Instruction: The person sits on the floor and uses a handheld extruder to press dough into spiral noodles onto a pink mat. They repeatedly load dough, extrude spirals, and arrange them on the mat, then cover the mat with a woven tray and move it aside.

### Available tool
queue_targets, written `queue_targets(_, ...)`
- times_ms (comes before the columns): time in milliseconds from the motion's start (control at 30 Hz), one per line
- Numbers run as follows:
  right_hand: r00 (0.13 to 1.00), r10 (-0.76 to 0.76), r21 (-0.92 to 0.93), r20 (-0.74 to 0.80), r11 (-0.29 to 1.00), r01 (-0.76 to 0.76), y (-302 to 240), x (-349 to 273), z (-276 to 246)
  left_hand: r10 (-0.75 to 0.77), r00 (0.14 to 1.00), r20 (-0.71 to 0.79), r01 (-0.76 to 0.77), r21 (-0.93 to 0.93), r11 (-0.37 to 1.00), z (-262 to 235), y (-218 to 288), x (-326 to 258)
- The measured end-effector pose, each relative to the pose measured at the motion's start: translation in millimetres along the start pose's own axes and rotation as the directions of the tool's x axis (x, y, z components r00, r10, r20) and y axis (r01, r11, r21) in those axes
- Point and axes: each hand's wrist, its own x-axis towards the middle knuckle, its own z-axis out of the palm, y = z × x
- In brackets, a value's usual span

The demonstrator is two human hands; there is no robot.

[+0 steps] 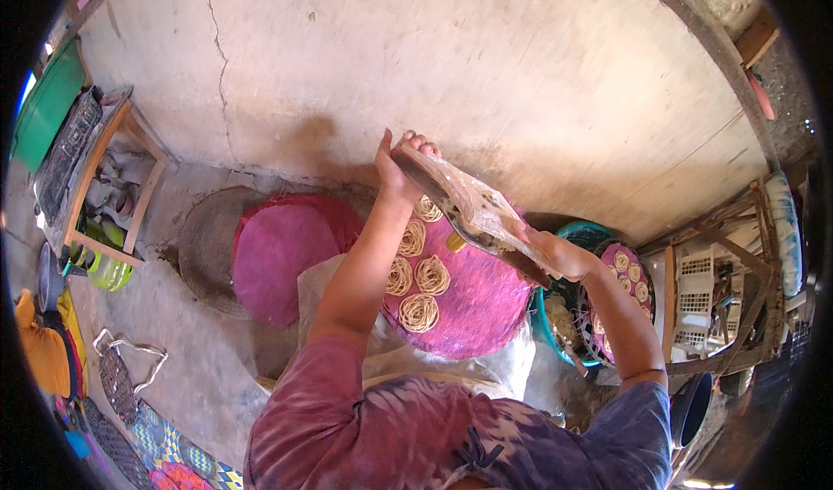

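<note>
My left hand (406, 162) is closed around the upper left end of a long wooden board (473, 197) with a pale, wrinkled, plastic-like layer on it. My right hand (557, 252) grips its lower right end. The board is held tilted above a round pink tray (486, 316). On the tray's left part lie several coiled nests of pale strands (419, 313), like noodles or dough. A small yellowish piece (455, 242) shows just under the board's edge; I cannot tell what it is. The board hides the tray's far part.
Left of the tray lie round pink sheets (282, 256) on a dark woven round tray (204, 251). To the right stand a teal basin (545, 321) and another tray of coils (626, 273). A cracked wall (486, 65) rises behind. A wooden table (113, 178) is far left.
</note>
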Motion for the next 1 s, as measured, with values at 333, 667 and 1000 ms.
queue_targets(333,0.983,-0.082,-0.086,-0.164,0.994,0.069,-5,-2,-1,0.09,0.994,-0.057,-0.086,0.066,0.994,8,-1,1)
queue_targets(667,0.946,-0.253,-0.14,-0.204,0.964,0.228,9,8,4,0.106,0.991,-0.077,-0.095,0.135,0.986,10,6,3)
queue_targets(1000,0.953,-0.14,-0.112,-0.269,0.987,0.113,45,21,-10,-0.038,0.998,0.057,0.033,0.092,0.995,14,-18,29)
